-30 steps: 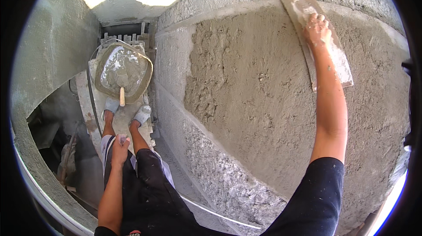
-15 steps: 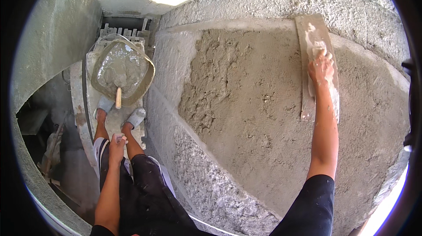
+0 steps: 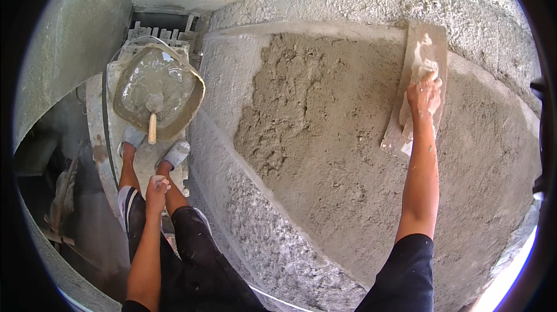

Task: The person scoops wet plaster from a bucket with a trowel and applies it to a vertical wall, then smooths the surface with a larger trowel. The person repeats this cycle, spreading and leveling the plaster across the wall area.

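Observation:
My right hand (image 3: 425, 96) is wrapped round the grip of a long, flat plastering float (image 3: 400, 129). Its blade lies against the wet mortar on the wall (image 3: 342, 155), leaning with its upper end to the right and reaching the mortar's upper border. Pale mortar smears cover its back. The mortar is rough at the left and flatter towards the float. My left hand (image 3: 157, 189) hangs in front of my legs, fingers curled closed, with nothing seen in them. Beyond it stands a bucket (image 3: 198, 103) of wet mortar, a trowel (image 3: 152, 129) resting in it, wooden handle towards me.
My feet, in grey shoes (image 3: 175, 154), stand on a narrow plank platform (image 3: 101, 138) beside the bucket. Left of it is a dark drop (image 3: 87, 219) with boards and debris below. A curved grey wall (image 3: 75, 33) rises at the far left. Wooden slats (image 3: 165, 34) lie behind the bucket.
The float has turned clockwise: its upper end has gone right and its lower end left, still in my right hand. My left hand stays closed in nearly the same place.

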{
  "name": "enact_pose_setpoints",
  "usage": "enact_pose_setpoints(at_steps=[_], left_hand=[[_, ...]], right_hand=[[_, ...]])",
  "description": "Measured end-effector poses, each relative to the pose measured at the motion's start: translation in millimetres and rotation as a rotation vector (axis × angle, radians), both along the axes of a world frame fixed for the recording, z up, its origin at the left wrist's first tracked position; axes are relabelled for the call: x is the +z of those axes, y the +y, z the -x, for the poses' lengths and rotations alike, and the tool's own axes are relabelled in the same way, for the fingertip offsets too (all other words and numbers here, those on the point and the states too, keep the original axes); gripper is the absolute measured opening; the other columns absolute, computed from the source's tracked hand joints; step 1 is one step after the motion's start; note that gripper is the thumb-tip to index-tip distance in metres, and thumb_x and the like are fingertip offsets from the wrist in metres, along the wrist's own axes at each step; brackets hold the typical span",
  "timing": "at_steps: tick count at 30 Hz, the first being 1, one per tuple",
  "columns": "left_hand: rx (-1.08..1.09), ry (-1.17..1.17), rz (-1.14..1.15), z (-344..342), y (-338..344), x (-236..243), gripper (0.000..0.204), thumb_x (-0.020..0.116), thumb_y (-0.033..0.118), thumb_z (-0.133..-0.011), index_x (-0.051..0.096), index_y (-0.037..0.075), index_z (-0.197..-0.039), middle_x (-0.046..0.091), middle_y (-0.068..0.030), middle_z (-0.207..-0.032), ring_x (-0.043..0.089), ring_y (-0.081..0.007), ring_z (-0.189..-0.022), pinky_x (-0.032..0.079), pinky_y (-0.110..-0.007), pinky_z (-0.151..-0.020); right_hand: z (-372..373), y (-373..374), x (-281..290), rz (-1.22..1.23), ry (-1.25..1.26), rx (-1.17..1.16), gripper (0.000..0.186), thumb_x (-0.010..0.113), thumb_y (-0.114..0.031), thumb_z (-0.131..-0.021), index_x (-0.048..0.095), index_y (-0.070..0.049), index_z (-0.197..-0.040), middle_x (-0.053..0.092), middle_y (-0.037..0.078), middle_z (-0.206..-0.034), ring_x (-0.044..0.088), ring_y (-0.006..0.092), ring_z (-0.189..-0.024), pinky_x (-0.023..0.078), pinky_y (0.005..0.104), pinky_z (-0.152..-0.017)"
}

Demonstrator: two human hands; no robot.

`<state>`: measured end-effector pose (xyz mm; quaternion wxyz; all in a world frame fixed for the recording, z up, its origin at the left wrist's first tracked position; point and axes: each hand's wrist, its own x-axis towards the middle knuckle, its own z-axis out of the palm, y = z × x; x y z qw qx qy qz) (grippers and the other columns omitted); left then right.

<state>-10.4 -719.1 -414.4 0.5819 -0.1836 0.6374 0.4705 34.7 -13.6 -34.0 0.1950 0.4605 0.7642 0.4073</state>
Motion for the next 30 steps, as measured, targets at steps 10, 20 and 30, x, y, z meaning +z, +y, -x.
enact_pose_setpoints(at_steps=[10, 20, 30], left_hand=[[-0.136, -0.002, 0.068, -3.3, -16.1, -35.3, 0.025, 0.060, 0.017, -0.100, 0.055, 0.000, -0.118, 0.063, -0.0073, -0.100, 0.064, -0.0159, -0.086, 0.049, -0.027, -0.079], [-0.062, -0.002, 0.048, 12.2, -14.3, -39.1, 0.028, 0.057, 0.020, -0.102, 0.055, -0.001, -0.121, 0.065, -0.0086, -0.099, 0.066, -0.0160, -0.088, 0.048, -0.028, -0.080], [-0.143, -0.029, 0.027, 21.0, -14.9, -43.4, 0.021, 0.058, 0.020, -0.102, 0.057, 0.003, -0.115, 0.063, -0.0062, -0.101, 0.066, -0.0166, -0.095, 0.049, -0.031, -0.088]], right_hand=[[-146.3, -192.0, -180.5, 0.710, -0.717, -0.198, 0.060, 0.052, -0.019, -0.097, 0.035, -0.001, -0.151, 0.043, 0.023, -0.147, 0.051, 0.0371, -0.129, 0.053, 0.0452, -0.098], [-19.4, -10.1, -157.1, 0.206, -0.371, -0.001, 0.051, 0.046, -0.025, -0.102, 0.040, -0.001, -0.147, 0.047, 0.027, -0.146, 0.055, 0.0411, -0.128, 0.055, 0.0499, -0.094], [-192.1, -171.9, -234.3, 0.593, -0.882, 0.056, 0.066, 0.046, -0.023, -0.103, 0.018, 0.006, -0.155, 0.032, 0.037, -0.152, 0.043, 0.0511, -0.135, 0.052, 0.0474, -0.103]])
